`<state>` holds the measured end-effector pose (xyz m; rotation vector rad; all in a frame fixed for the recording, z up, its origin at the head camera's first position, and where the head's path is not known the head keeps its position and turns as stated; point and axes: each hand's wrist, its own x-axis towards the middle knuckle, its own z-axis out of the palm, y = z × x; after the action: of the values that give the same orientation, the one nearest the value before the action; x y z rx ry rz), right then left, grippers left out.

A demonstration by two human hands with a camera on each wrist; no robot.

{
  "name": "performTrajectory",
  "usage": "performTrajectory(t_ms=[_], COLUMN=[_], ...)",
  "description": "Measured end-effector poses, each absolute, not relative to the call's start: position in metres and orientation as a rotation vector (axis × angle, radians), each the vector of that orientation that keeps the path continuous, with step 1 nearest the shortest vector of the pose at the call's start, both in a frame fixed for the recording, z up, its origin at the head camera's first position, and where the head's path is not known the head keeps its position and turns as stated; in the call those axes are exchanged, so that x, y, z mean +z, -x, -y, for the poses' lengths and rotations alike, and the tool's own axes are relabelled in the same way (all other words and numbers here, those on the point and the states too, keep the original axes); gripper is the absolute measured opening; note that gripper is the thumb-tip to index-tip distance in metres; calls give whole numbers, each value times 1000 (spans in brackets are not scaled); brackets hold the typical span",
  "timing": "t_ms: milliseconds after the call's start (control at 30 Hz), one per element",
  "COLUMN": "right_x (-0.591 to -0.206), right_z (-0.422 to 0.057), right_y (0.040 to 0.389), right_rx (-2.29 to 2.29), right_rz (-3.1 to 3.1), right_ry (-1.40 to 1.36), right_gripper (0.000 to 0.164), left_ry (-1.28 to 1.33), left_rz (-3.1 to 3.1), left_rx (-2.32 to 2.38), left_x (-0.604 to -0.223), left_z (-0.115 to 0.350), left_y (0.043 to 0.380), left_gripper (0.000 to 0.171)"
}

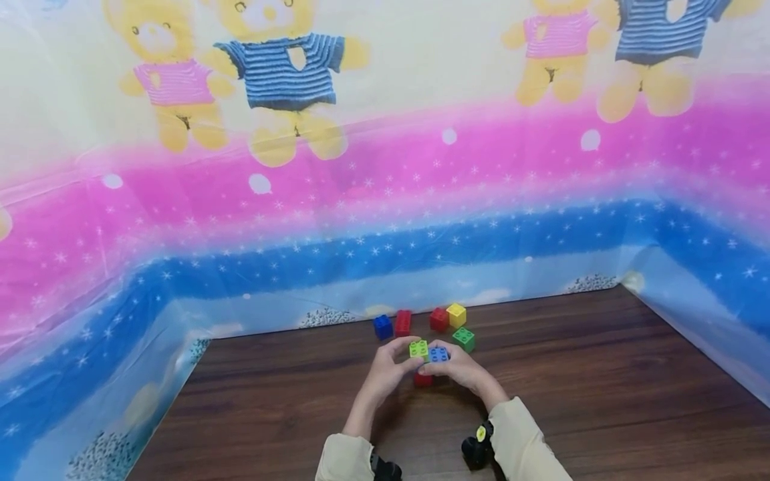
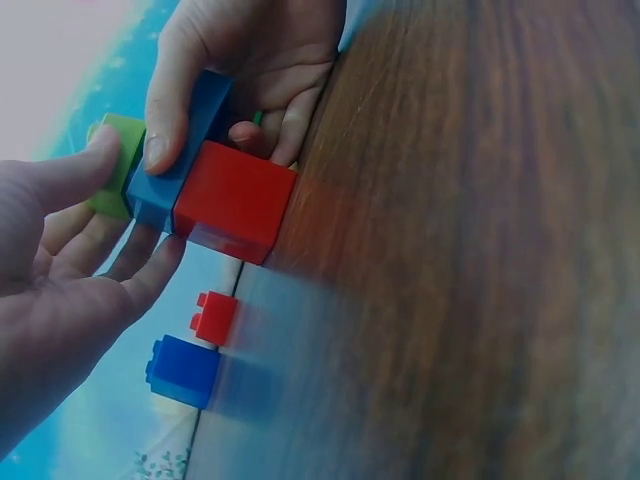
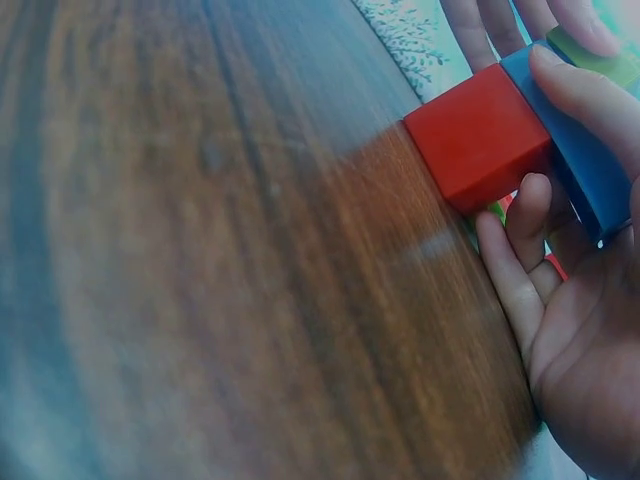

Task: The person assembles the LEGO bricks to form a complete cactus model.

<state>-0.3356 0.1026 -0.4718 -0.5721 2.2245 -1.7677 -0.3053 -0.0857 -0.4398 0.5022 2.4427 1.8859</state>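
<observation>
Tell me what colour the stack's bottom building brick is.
Red; the bottom building brick shows best in the left-wrist view.

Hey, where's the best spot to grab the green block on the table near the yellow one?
Probably a grip on two opposite side walls, below the studs, from above and the near side. The green block stands studs up; the yellow block and red block sit behind it.

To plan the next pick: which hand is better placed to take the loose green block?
Probably the right hand, though it holds a light blue block: the green block is farther from the left hand.
</observation>
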Motion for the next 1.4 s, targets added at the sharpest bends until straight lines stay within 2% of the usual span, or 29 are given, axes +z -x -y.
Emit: performTrajectory(t_ms=[767, 1400], right_x=[-474, -476], right_z=[-102, -101], right_y=[337, 338], right_rx=[-1775, -1777], right_rz=[-2203, -2203], right_ry=[556, 540], right_gripper=[38, 37], left_ry=[-605, -758], left_rz=[-2636, -2845], left_rx=[1649, 1374], left_x=[-431, -427], left_z=[86, 82], left_y=[304, 305], left_gripper=[33, 34])
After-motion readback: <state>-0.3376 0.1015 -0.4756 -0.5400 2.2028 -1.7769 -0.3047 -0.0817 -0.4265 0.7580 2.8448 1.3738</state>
